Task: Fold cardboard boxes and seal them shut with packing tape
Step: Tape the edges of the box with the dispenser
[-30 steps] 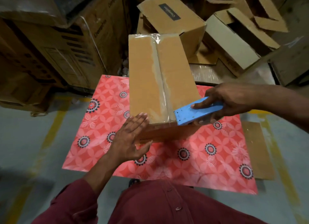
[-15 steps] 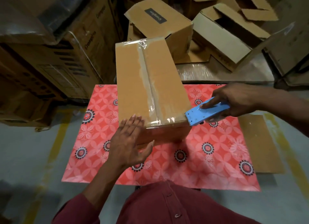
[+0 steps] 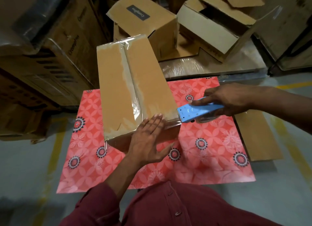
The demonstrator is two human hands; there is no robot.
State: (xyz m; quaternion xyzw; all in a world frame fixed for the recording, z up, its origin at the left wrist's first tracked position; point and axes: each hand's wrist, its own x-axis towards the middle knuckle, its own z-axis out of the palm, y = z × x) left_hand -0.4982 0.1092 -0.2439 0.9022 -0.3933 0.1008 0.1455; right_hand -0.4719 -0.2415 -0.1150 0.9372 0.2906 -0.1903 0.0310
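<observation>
A long brown cardboard box (image 3: 133, 87) sealed with clear tape lies on a red flower-patterned table (image 3: 211, 158), its long axis running away from the person and leaning slightly left. The left hand (image 3: 148, 141) lies flat with straight fingers on the box's near right corner. Just right of that corner, the right hand (image 3: 226, 100) grips a blue plastic tape dispenser (image 3: 197, 113), whose nose points left and touches the box edge.

A red floral-patterned table (image 3: 211, 166) bears a taped cardboard box (image 3: 118, 90), standing at its far-left part.
</observation>
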